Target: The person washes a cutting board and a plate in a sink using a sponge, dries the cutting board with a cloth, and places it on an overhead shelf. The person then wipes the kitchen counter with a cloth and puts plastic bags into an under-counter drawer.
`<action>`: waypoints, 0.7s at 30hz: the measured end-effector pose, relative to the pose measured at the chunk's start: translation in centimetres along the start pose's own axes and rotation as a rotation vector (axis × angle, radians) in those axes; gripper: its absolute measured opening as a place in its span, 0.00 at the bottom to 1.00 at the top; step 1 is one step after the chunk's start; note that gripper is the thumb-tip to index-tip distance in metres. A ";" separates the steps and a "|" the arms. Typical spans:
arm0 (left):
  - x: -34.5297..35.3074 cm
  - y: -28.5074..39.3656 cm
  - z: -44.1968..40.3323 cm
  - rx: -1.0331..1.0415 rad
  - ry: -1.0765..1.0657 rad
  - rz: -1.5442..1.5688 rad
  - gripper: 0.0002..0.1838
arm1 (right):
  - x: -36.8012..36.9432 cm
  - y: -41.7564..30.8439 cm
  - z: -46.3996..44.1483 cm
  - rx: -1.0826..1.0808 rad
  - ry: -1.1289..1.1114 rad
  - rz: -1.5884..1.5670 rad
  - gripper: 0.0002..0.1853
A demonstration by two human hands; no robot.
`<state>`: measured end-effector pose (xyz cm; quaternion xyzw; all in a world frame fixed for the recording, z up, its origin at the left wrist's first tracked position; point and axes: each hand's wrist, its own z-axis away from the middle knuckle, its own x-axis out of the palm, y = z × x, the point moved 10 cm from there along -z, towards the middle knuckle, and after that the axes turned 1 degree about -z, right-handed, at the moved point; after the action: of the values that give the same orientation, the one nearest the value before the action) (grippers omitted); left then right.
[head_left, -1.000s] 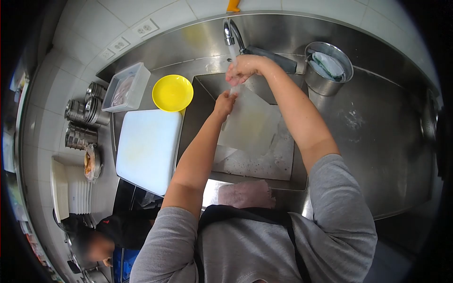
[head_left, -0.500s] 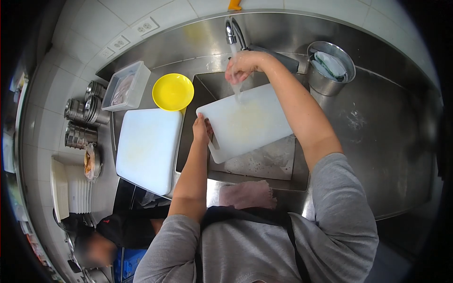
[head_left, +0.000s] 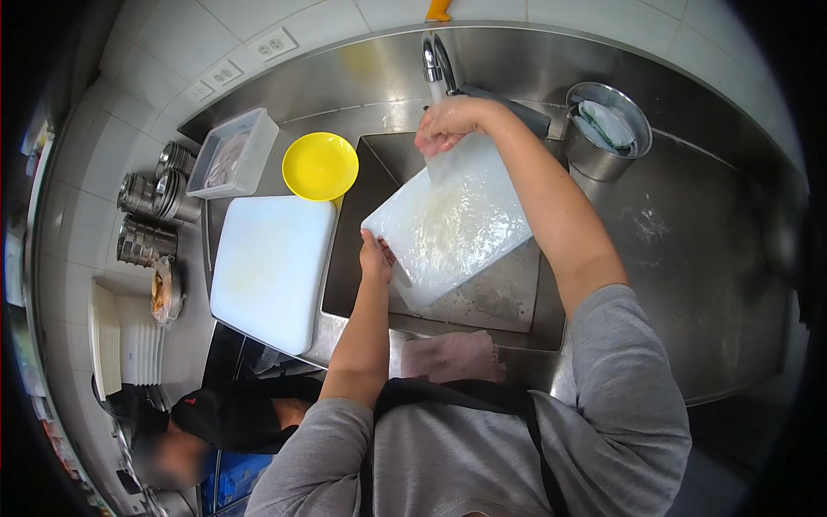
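Observation:
My left hand (head_left: 376,257) grips the near left edge of a white cutting board (head_left: 469,211), which is tilted over the steel sink (head_left: 345,276). Its top is wet and glossy, with a faint yellowish patch. Water runs from the faucet (head_left: 432,62) past my right hand (head_left: 448,125) onto the board. That hand hangs over the board's far edge, fingers loosely bent, with nothing visible in them. A second white cutting board (head_left: 271,267) lies on the counter left of the sink.
A yellow plate (head_left: 320,166) and a clear plastic container (head_left: 233,153) stand back left. On the right is a steel pot (head_left: 603,142) with a cloth or sponge inside. A pink towel (head_left: 454,356) lies on the sink's front edge. Another person (head_left: 233,414) is at lower left.
The board has turned, its near left end lower with my left hand, and its far edge raised towards my right hand. Water now spreads in a sheet across its surface.

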<state>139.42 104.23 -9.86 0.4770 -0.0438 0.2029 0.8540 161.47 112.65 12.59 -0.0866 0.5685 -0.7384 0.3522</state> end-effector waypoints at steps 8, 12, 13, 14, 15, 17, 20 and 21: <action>4.0 6.9 -0.1 0.304 -0.033 -0.330 0.21 | -0.1 0.7 -0.2 0.017 0.010 -0.086 0.13; 11.7 12.0 1.2 0.648 -0.107 -0.976 0.22 | -0.1 -0.1 -0.2 -0.019 0.030 -0.102 0.11; 13.9 12.2 2.0 0.797 -0.103 -1.233 0.23 | -0.2 -0.3 -0.2 -0.029 0.040 -0.111 0.11; 16.4 12.6 5.0 0.771 -0.146 -1.322 0.22 | -0.2 -0.4 -0.3 -0.030 0.040 -0.110 0.11; 18.4 12.0 5.9 0.817 -0.248 -1.396 0.21 | -0.1 -0.7 -0.3 -0.038 0.032 -0.086 0.11; 21.1 11.2 7.2 0.830 -0.313 -1.668 0.19 | 0.0 -1.0 -0.2 -0.045 0.028 -0.063 0.12; 22.4 11.0 6.7 0.806 -0.399 -1.769 0.17 | -0.2 -1.6 0.1 -0.083 0.061 -0.067 0.12; 22.4 11.1 6.2 0.807 -0.398 -1.770 0.17 | -0.1 -1.6 0.2 -0.074 0.037 -0.054 0.12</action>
<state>156.31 111.09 8.37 0.6181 0.2580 -0.5918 0.4486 160.96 112.75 14.12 -0.1012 0.5994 -0.7275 0.3182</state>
